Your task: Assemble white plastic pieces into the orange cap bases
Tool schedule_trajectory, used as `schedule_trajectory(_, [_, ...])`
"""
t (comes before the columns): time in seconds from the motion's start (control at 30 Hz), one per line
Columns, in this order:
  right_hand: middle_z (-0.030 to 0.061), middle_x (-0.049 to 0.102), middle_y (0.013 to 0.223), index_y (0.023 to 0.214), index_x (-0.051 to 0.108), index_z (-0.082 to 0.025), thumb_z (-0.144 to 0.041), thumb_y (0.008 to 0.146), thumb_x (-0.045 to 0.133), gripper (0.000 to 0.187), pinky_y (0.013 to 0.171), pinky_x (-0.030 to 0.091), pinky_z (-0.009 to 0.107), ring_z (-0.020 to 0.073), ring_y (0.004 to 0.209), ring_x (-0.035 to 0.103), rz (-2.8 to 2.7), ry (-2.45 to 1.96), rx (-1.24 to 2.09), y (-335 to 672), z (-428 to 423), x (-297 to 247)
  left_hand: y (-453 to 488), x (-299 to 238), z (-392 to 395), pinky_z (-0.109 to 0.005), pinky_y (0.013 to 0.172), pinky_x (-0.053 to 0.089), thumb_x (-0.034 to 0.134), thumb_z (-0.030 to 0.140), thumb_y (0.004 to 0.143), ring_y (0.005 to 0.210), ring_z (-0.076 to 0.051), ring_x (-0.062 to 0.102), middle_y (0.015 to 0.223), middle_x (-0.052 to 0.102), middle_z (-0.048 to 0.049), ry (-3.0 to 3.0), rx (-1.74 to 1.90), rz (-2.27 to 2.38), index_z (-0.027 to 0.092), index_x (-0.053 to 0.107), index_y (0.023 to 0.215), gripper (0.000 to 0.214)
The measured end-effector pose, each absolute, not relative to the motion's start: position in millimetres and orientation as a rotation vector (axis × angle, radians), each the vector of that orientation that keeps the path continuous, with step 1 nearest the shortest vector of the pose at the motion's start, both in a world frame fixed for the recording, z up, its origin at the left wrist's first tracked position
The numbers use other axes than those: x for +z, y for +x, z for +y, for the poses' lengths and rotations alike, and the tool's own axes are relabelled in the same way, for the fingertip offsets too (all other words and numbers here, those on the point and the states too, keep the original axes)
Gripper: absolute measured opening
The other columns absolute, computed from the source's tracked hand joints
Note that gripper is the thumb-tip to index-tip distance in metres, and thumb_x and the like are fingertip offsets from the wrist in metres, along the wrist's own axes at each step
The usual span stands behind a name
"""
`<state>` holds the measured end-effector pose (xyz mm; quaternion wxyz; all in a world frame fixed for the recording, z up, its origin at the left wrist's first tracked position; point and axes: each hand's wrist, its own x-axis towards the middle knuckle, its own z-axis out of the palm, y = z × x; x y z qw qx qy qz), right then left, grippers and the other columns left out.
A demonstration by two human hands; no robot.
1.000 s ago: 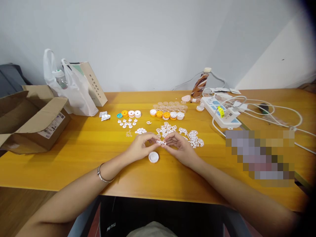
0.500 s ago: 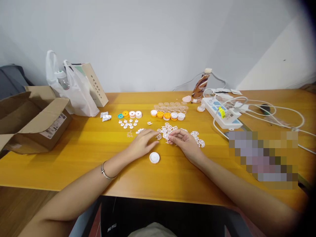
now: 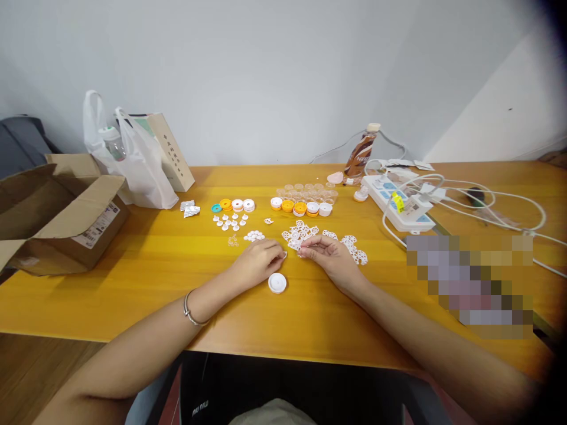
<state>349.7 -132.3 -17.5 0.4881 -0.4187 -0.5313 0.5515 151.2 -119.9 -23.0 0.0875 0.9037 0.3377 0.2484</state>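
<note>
My left hand (image 3: 259, 261) is closed in a pinch, a small white plastic piece (image 3: 284, 254) showing at its fingertips. My right hand (image 3: 332, 258) has thumb and index finger together at the near edge of a pile of white openwork plastic pieces (image 3: 301, 232); whether anything is between them is hard to make out. A round white cap-like part (image 3: 277, 283) with an orange lower edge lies on the table just in front of my left hand. Small white discs (image 3: 254, 235) lie beyond my left hand, and more openwork pieces (image 3: 349, 242) lie beyond my right.
Rows of round white and orange parts (image 3: 300, 208) and clear cups (image 3: 310, 192) stand farther back. White knobbed pieces (image 3: 230, 223) lie left of them. A cardboard box (image 3: 57, 227) and plastic bag (image 3: 148, 171) stand left; a bottle (image 3: 361, 153), power strip (image 3: 398, 203) and cables are right.
My left hand has closed its fingers and drawn back slightly from the pile, with a small white piece in its pinch. My right hand has shifted slightly.
</note>
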Motion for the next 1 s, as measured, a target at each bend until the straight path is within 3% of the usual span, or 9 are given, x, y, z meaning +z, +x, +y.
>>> schedule_trajectory(0.27, [-0.0024, 0.062, 0.072, 0.070, 0.060, -0.019, -0.026, 0.062, 0.074, 0.018, 0.075, 0.047, 0.030, 0.0114, 0.069, 0.059, -1.319, -0.975, 1.400, 349.3, -135.3, -13.7, 139.7, -4.0, -127.7, -0.027, 0.073, 0.046, 0.052, 0.015, 0.079, 0.077, -0.013, 0.058, 0.083, 0.063, -0.0031, 2.485, 0.883, 1.039, 0.016, 0.053, 0.079, 0.002])
schedule_trajectory(0.4, [-0.0027, 0.061, 0.071, 0.072, 0.058, -0.019, -0.027, 0.062, 0.074, 0.020, 0.071, 0.047, 0.029, 0.0105, 0.066, 0.057, -1.324, -0.941, 1.436, 350.1, -134.9, -14.7, 133.0, 0.1, -126.2, -0.027, 0.076, 0.050, 0.056, 0.017, 0.078, 0.080, -0.012, 0.060, 0.094, 0.063, -0.0051, 2.236, 1.059, 1.008, 0.018, 0.051, 0.109, 0.031])
schedule_trajectory(0.47, [-0.0029, 0.061, 0.072, 0.073, 0.058, -0.019, -0.026, 0.063, 0.074, 0.020, 0.070, 0.046, 0.028, 0.0100, 0.065, 0.057, -1.326, -0.930, 1.454, 350.0, -134.9, -14.9, 132.3, 0.5, -126.5, -0.028, 0.079, 0.050, 0.057, 0.017, 0.078, 0.082, -0.013, 0.061, 0.098, 0.063, -0.0066, 2.173, 1.098, 0.974, 0.018, 0.050, 0.115, 0.037])
schedule_trajectory(0.6, [-0.0033, 0.061, 0.071, 0.074, 0.057, -0.020, -0.025, 0.062, 0.075, 0.022, 0.070, 0.047, 0.028, 0.0099, 0.064, 0.057, -1.327, -0.926, 1.511, 348.6, -135.9, -14.2, 136.7, 3.1, -131.6, -0.027, 0.081, 0.051, 0.056, 0.014, 0.079, 0.088, -0.013, 0.062, 0.099, 0.063, -0.0077, 2.135, 1.106, 0.812, 0.016, 0.060, 0.100, 0.021])
schedule_trajectory(0.77, [-0.0029, 0.061, 0.070, 0.075, 0.057, -0.020, -0.026, 0.061, 0.076, 0.024, 0.071, 0.048, 0.030, 0.0108, 0.063, 0.059, -1.327, -0.914, 1.564, 346.9, -137.2, -13.6, 144.3, 1.6, -136.1, -0.027, 0.079, 0.053, 0.057, 0.011, 0.078, 0.095, -0.014, 0.059, 0.103, 0.060, -0.0088, 2.227, 1.138, 0.685, 0.016, 0.063, 0.093, 0.017])
schedule_trajectory(1.0, [-0.0021, 0.063, 0.070, 0.079, 0.057, -0.019, -0.028, 0.061, 0.075, 0.027, 0.070, 0.050, 0.030, 0.0112, 0.063, 0.060, -1.349, -0.908, 1.573, 347.2, -137.1, -15.3, 147.2, -6.4, -133.8, -0.028, 0.078, 0.054, 0.058, 0.017, 0.080, 0.090, -0.013, 0.059, 0.098, 0.060, -0.0079, 2.225, 1.076, 0.699, 0.017, 0.063, 0.098, 0.019])
